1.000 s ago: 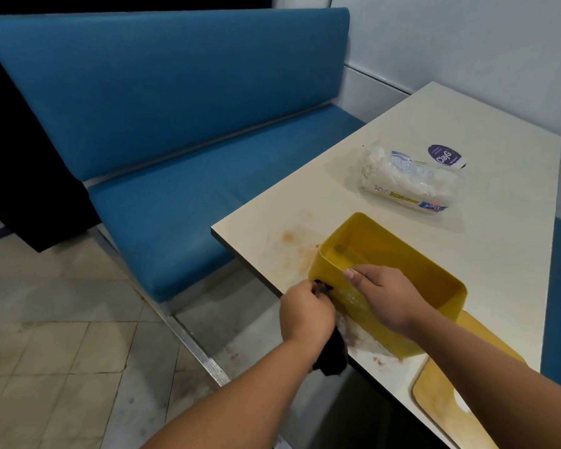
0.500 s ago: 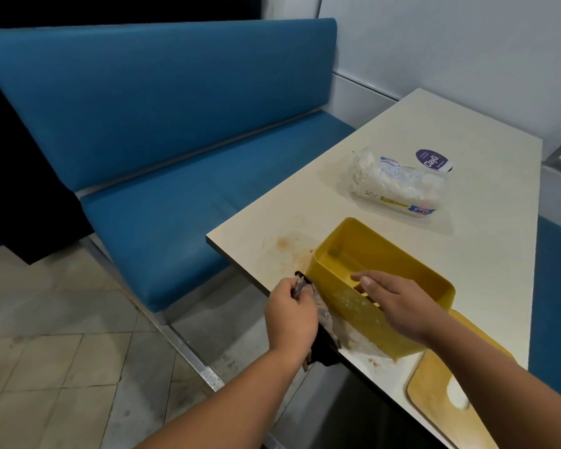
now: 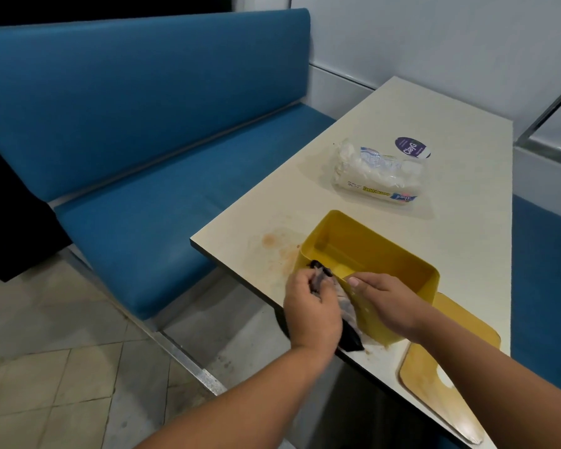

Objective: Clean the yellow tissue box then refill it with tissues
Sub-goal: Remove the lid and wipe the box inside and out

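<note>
**Wiping the box wall near the bench edge**

Yellow box [image 3: 370, 254] sits open at the near edge of the bench [image 3: 450, 131]. Left hand [image 3: 311, 306] has its grip clamped on a dark cloth [image 3: 347, 322] against the near wall. Right hand [image 3: 386, 303] lies flat on the rim, grip apart. Tissue pack [image 3: 379, 173] lies well apart. Risk: a hard wipe could shove the box off the edge, since only a flat hand steadies it.

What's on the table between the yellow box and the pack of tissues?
Nothing: in the head view, only bare table top lies between the yellow box and the pack of tissues.
</note>
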Motion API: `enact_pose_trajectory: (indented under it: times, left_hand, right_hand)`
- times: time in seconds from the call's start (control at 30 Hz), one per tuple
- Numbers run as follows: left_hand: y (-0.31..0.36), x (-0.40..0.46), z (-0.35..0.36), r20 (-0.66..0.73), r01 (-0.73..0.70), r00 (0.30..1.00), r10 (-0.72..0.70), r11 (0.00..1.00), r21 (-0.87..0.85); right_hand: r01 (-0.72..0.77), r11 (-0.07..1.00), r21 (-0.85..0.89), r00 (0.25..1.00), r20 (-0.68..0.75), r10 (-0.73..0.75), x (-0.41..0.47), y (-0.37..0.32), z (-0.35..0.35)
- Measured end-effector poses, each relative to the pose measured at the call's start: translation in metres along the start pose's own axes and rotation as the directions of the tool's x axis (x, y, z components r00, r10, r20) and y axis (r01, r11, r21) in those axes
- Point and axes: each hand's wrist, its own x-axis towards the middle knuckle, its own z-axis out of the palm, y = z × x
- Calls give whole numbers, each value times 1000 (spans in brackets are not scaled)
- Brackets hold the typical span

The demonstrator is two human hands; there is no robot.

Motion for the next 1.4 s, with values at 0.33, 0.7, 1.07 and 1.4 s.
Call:
enact_pose_trajectory:
  times: [0.33,0.7,1.07,1.4]
  left_hand:
    - [-3,-11,4,119,-62,991,56,997,43]
    - [-2,-51,24,149,-121,982,118,993,11]
    - [-10,-69,54,-63,-76,995,74,997,-17]
    - [-5,-18,21,-209,-24,977,37,998,66]
  right_hand:
    - [-64,985,162,998,-6,66,4,4,1]
    - [-58,962,267,997,60,43,1,0,-3]
    - [77,995,63,997,14,-78,2,9,-3]
    - [130,985,-116,991,-6,-132,1,7,0]
